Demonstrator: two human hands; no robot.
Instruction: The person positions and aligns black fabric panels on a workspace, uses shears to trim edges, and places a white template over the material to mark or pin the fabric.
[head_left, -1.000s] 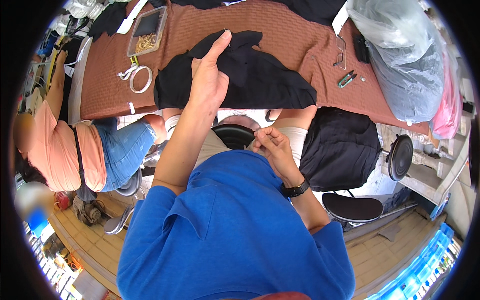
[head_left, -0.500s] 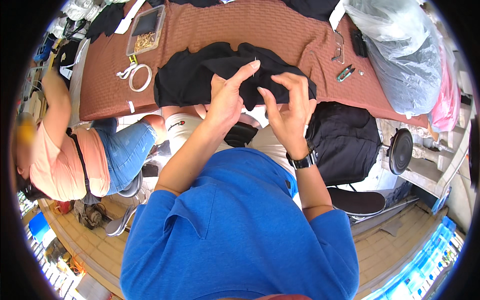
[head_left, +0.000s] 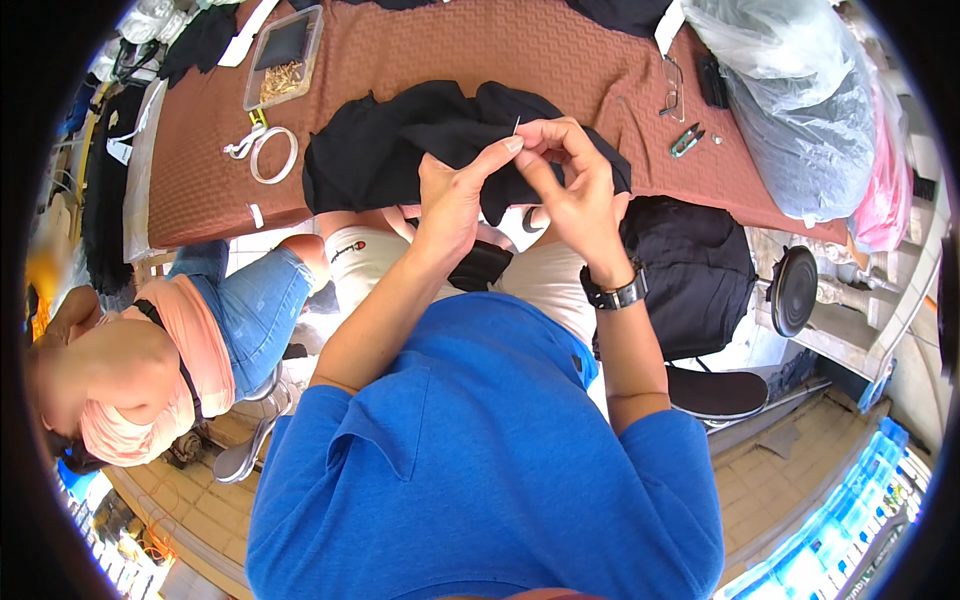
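Observation:
A black cloth [head_left: 400,140] lies bunched at the table's front edge and hangs partly over it. My left hand [head_left: 452,200] grips this cloth, its fingers hidden beneath and its thumb stretched out to the right. At the thumb's tip a thin needle [head_left: 517,125] points upward. My right hand [head_left: 580,185] is closed in a pinch at the needle, its fingertips meeting the left thumb. Any thread is too fine to make out.
On the brown-covered table [head_left: 400,45] are a clear plastic box [head_left: 284,60], a white ring-shaped roll [head_left: 273,155], green thread snips [head_left: 687,141], eyeglasses [head_left: 671,88] and plastic bags [head_left: 790,100]. Black fabric [head_left: 690,275] sits beside my right leg. A co-worker [head_left: 160,370] sits at left.
My right hand has moved left, and its spread fingers have closed into a pinch at my left thumb's tip. The co-worker's raised arm has come down.

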